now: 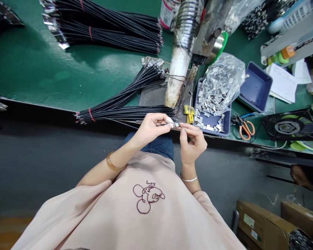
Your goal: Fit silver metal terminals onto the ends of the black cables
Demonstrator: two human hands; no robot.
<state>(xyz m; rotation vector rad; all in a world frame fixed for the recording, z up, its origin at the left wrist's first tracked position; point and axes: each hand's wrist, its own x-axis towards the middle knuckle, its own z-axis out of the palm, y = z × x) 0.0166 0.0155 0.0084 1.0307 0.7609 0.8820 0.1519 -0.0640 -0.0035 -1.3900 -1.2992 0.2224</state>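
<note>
My left hand (152,126) is pinched on the end of a thin black cable (161,124) at the bench's front edge. My right hand (191,140) meets it from the right, fingers pinched on a small metal clip (176,124) at the cable's tip. Both hands touch at that point. A bundle of black cables (125,113) tied with red bands lies just left of them. A blue tray (225,123) holding several metal clips and a clear bag of clips (219,85) sits right behind my right hand.
A foil-wrapped machine (190,31) stands above the hands on the green bench (41,69). More cable bundles (106,27) lie at the back. Orange scissors (246,128), an empty blue tray (255,86), a black fan (292,126) and papers are right. Cardboard boxes (263,222) sit on the floor.
</note>
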